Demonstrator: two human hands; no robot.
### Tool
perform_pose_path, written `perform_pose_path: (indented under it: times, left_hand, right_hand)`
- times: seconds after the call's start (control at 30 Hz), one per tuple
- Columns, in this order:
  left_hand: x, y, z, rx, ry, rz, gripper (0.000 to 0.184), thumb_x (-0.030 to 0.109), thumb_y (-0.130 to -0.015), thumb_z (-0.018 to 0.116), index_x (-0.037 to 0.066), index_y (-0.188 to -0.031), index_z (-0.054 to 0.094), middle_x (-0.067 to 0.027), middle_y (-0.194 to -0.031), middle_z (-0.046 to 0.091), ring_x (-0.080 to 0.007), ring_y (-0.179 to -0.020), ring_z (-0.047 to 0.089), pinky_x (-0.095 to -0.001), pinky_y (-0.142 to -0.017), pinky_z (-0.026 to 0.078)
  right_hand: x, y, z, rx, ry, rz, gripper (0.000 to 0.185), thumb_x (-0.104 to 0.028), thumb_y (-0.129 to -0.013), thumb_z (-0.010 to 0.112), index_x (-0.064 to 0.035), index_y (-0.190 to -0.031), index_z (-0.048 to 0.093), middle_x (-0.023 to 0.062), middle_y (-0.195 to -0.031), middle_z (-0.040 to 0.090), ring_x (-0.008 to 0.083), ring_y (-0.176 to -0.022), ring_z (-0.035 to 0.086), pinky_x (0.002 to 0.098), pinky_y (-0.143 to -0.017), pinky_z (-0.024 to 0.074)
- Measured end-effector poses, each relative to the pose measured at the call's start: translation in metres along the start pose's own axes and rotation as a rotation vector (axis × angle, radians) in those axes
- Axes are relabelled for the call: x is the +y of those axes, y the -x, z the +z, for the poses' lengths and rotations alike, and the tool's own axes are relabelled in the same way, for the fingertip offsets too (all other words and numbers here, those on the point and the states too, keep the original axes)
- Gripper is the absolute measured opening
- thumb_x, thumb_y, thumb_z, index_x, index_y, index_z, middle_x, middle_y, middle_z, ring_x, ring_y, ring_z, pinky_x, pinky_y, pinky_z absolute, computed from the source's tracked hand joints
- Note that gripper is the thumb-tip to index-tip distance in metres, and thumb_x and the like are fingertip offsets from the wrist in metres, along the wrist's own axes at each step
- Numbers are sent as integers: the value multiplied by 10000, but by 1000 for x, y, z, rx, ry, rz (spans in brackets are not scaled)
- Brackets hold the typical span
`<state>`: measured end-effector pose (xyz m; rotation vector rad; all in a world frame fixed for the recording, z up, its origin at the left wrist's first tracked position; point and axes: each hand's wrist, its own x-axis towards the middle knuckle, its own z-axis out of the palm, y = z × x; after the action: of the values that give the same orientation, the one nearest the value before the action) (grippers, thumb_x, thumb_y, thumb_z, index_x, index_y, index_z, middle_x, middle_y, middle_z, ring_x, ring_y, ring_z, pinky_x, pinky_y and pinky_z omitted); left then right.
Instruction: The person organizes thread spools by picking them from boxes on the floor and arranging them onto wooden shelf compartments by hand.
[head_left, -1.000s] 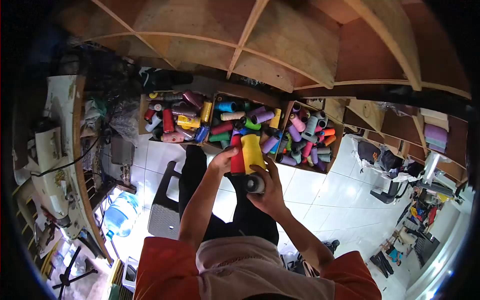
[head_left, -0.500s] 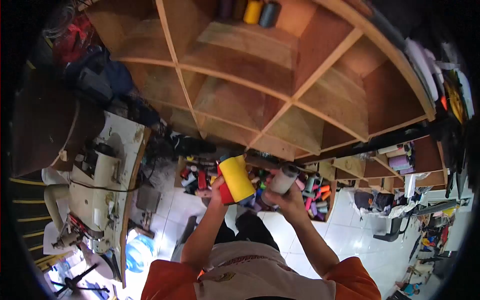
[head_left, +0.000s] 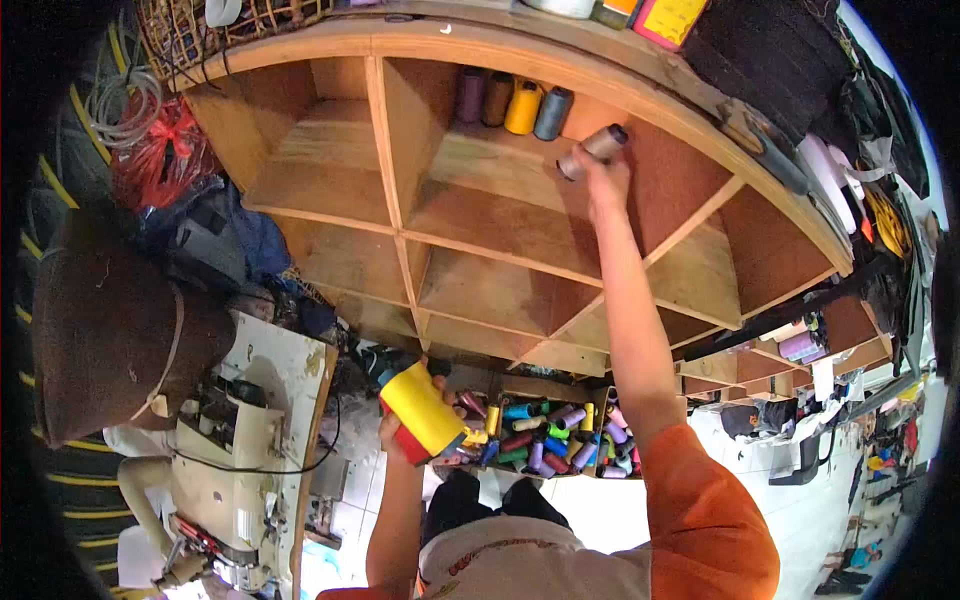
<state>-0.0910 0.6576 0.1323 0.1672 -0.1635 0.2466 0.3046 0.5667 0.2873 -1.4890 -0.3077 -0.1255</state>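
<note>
Your right hand (head_left: 607, 188) pinches tilted grey spool (head_left: 598, 147) from below, inside upper compartment of shelf (head_left: 480, 253), near standing spools (head_left: 521, 108); grip likely leaves top end clear. Left hand (head_left: 389, 430) clasps yellow spool (head_left: 425, 408) and red spool (head_left: 408, 446) together, probably freeing other arm.

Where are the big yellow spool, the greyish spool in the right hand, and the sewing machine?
Big yellow spool (head_left: 424, 409): head view, middle of its wound thread.
Greyish spool (head_left: 603, 143): head view, wound thread near its middle.
Sewing machine (head_left: 222, 492): head view, its pale body.
</note>
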Motion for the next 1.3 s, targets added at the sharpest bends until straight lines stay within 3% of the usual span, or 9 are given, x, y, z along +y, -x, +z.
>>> perform_pose_path:
  times: [0.13, 0.27, 0.37, 0.6, 0.7, 1.0, 1.13, 1.2, 1.3]
  left_hand:
    - [15, 13, -11, 97, -12, 18, 914, 340, -683, 727, 136, -1423, 231, -133, -1191, 462, -303, -1068, 501, -555, -921, 407]
    - [16, 31, -24, 174, -68, 71, 889, 395, -699, 705, 125, -1416, 255, -130, -1206, 467, -293, -1039, 506, -539, -885, 427]
    - [22, 44, -31, 259, -129, 50, 898, 410, -699, 711, 127, -1420, 258, -127, -1213, 469, -284, -1049, 499, -545, -891, 433]
    - [25, 44, -42, 268, -53, 34, 801, 359, -693, 691, 91, -1360, 338, -150, -1223, 473, -325, -1107, 508, -543, -933, 413]
    - [26, 33, -43, 247, -61, 7, 837, 354, -689, 692, 117, -1391, 303, -145, -1217, 469, -323, -1104, 504, -531, -936, 413]
    - [25, 0, -49, 262, -212, -42, 860, 355, -703, 700, 98, -1410, 282, -147, -1210, 487, -322, -1080, 515, -546, -935, 416]
    - [22, -19, -17, 670, -286, 62, 490, 203, -816, 631, 60, -1253, 463, -112, -1181, 565, -279, -1086, 562, -458, -932, 451]
    - [22, -44, 5, 475, -283, 57, 498, 227, -810, 629, 59, -1250, 467, -114, -1178, 570, -274, -1089, 561, -438, -947, 442]
    - [20, -72, 34, 458, -358, 47, 509, 208, -802, 609, 43, -1256, 449, -123, -1181, 565, -264, -1099, 555, -425, -951, 438]
  right_hand:
    - [82, -112, 4, 122, 304, -182, 472, -114, -665, 804, -43, -1066, 565, 81, -1033, 635, 193, -931, 599, 360, -799, 476]
    - [73, -129, 11, 154, 839, -243, 673, -262, -563, 848, -19, -1123, 564, 157, -989, 654, 332, -938, 613, 382, -867, 467]
    - [107, -166, 6, 191, 922, -542, 482, -359, -580, 814, -37, -900, 649, 147, -861, 677, 301, -812, 649, 371, -730, 498]
    - [132, -157, 7, 239, 1029, -440, 431, -341, -611, 809, -31, -874, 668, 123, -846, 688, 260, -785, 657, 354, -717, 497]
    - [120, -138, 1, 40, 717, -255, 408, -313, -622, 805, -30, -880, 667, 124, -845, 689, 259, -793, 657, 357, -724, 500]
    - [116, -134, -2, 197, 976, -388, 294, -251, -680, 776, -19, -823, 664, 93, -737, 659, 187, -688, 625, 312, -651, 497]
    - [33, -11, 17, -141, 401, -63, 358, -333, -737, 732, -46, -936, 653, 65, -785, 658, 161, -693, 615, 297, -652, 492]
    - [-26, 84, 27, -524, 298, 214, 344, -354, -783, 696, -89, -999, 655, 31, -835, 658, 109, -732, 599, 267, -647, 477]
    - [-51, 174, 19, -849, 427, 128, 442, -337, -767, 727, -51, -1081, 606, 52, -903, 639, 101, -736, 593, 262, -643, 481]
